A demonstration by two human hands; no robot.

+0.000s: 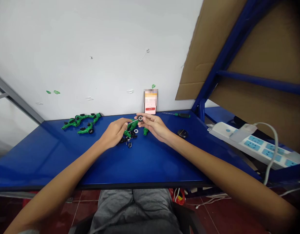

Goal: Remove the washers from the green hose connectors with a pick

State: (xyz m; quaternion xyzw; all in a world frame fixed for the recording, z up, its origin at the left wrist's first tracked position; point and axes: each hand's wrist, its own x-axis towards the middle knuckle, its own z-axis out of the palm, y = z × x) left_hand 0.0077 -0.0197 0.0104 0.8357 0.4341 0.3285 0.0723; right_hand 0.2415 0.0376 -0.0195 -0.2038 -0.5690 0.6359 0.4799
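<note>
My right hand (153, 126) pinches a small black round part with a white ring (140, 118) above the blue table (145, 165). My left hand (115, 131) is closed on a thin white-tipped tool (133, 122) that points at that part. Beneath and between my hands lie loose green fittings (130, 129), a white ring (136, 131) and small black pieces (129, 141). One green piece (145, 131) rests just below my right fingers.
A cluster of assembled green fittings (81, 123) lies at the back left. A green-handled screwdriver (180, 114) and a red-and-white card (150, 103) sit by the wall. A black round object (182, 132) is right of my wrist. A white power strip (254, 143) lies at right.
</note>
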